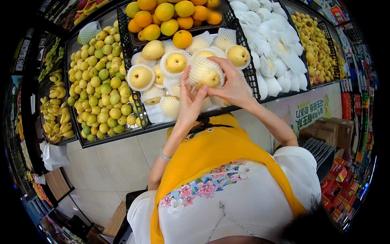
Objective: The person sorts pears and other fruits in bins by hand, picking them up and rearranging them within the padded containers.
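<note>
Between my two hands is a pale yellow pear [211, 78], partly wrapped in a white foam net [200, 68]. My left hand [190, 95] presses its fingers against the near left side of it. My right hand [230, 83] curls round the far and right side, thumb at the lower edge. Just below lies a black crate [131, 61] of similar pears, several in foam nets. One netted pear [176, 62] sits just left of the held one, another [238, 55] to the right, and a bare pear [153, 49] farther back.
Oranges [164, 12] fill a crate behind the pears. Yellow-green round fruit [101, 77] is heaped at left, beside bananas [61, 118]. White-wrapped fruit [270, 44] and small yellow fruit [310, 44] lie to the right. Cardboard boxes [331, 132] stand on the floor at right.
</note>
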Motion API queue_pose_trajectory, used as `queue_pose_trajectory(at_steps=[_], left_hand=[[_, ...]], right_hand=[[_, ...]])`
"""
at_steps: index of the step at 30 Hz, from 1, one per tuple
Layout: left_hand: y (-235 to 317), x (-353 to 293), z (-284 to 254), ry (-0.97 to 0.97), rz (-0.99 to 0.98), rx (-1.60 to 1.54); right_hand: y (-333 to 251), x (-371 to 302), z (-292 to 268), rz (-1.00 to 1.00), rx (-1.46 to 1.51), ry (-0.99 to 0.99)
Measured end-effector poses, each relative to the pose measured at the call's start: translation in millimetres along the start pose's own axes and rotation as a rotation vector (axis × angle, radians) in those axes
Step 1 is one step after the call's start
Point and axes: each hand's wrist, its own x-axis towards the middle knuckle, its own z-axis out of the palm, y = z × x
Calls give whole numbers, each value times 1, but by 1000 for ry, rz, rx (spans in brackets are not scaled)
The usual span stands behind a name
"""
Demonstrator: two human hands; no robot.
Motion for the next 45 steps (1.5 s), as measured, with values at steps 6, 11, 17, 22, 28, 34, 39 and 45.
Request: queue_pose_trajectory(at_steps=[6,11,17,22,28,34,39,45], left_hand=[[23,9,-30,32,112,245],[31,7,-27,188,214,207],[21,8,-30,291,271,166],[18,5,-30,338,500,372],[35,10,2,292,407,81],[45,19,-4,356,236,-9],[44,23,-6,302,242,-69],[43,29,-32,191,180,-207]], right_hand=[[-8,24,13,408,714,-211],[-14,31,14,440,810,-251],[-24,25,29,189,726,29],[-36,28,29,6,262,208],[-42,36,37,-190,78,365],[-48,39,29,-58,280,238],[-49,41,25,53,508,174],[-35,48,18,258,780,48]])
